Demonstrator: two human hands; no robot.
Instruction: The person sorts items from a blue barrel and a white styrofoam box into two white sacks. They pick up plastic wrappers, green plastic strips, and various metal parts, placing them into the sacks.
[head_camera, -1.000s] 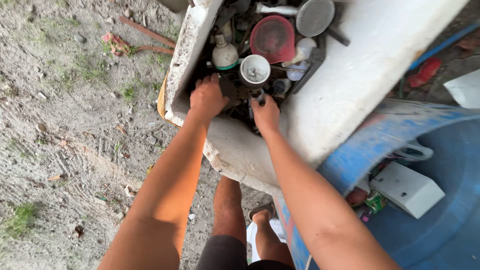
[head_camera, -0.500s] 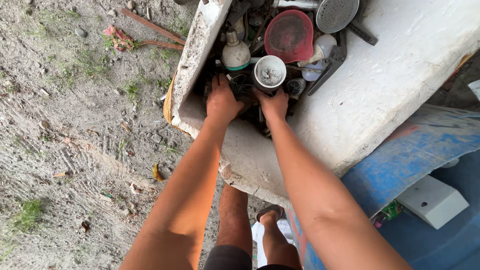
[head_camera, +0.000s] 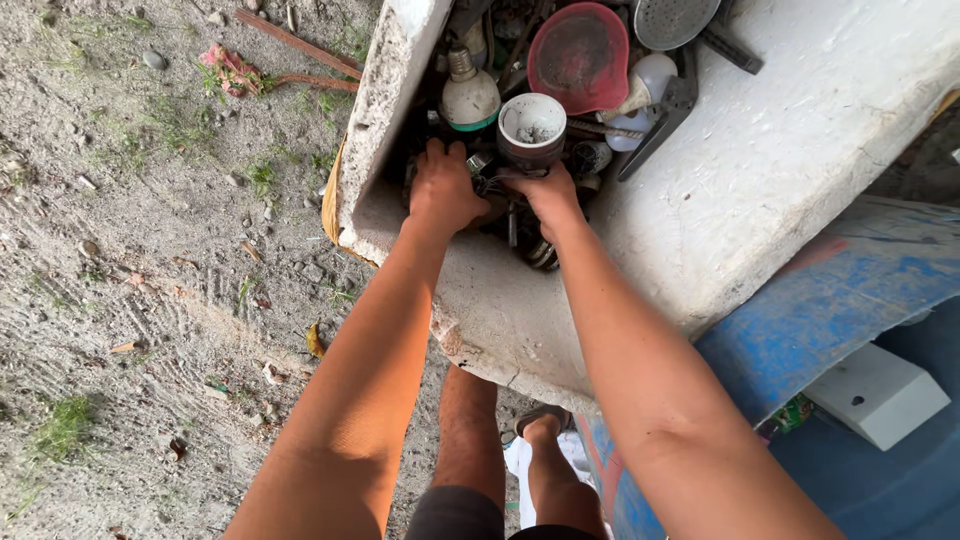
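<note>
Both hands are plunged into a white foam box (head_camera: 760, 170) filled with mixed scrap; the box is tipped on bare sandy ground (head_camera: 130, 260), beside a blue drum (head_camera: 830, 300). The left hand (head_camera: 443, 190) is laid knuckles-up on dark small parts near the box's left wall, fingers curled downward into the clutter; whether anything is clamped cannot be told, since the fingertips are hidden. The right hand (head_camera: 545, 195) is set just beside it, its fingers closed about the base of a white cylindrical cup (head_camera: 531, 125); the cup stands upright, mouth toward the camera, grey grit seen inside, its long axis running roughly away from the wrist. The cup lies directly ahead of the right hand, which is the nearer one. Farther in the box are held: a light bulb (head_camera: 468, 95) touching the cup's left side; a red bowl-shaped lid (head_camera: 580, 55) behind it; a round metal strainer (head_camera: 675, 18); a dark angled tool (head_camera: 665, 110).
</note>
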